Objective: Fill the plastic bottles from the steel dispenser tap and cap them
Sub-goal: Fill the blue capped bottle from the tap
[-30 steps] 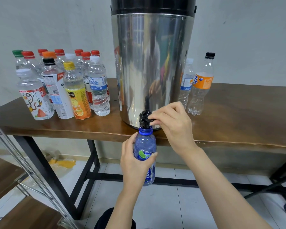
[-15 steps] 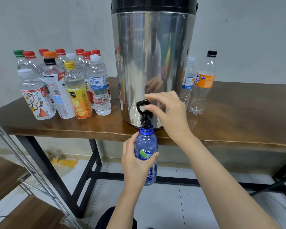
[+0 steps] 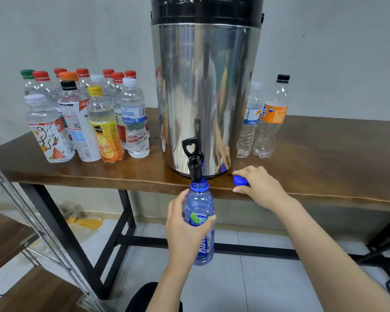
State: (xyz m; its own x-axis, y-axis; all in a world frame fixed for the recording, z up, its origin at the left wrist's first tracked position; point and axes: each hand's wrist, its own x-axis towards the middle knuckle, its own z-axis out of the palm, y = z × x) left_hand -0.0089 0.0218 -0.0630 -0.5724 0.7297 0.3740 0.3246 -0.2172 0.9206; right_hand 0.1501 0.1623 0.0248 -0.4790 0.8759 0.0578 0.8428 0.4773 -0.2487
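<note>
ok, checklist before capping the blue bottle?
1. Tap lever upright, no hand on it: ok.
2. Blue bottle upright, gripped by the left hand: ok.
3. Room over the bottle mouth for a cap: not ok, the mouth sits right at the spout.
4. Blue cap pinched by the right hand at the table edge: ok.
5. Fill level: cannot tell.

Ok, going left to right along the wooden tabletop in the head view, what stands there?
A cluster of capped plastic bottles → tall steel dispenser with black lid → clear white-capped water bottle → orange-labelled clear bottle with black cap.
</note>
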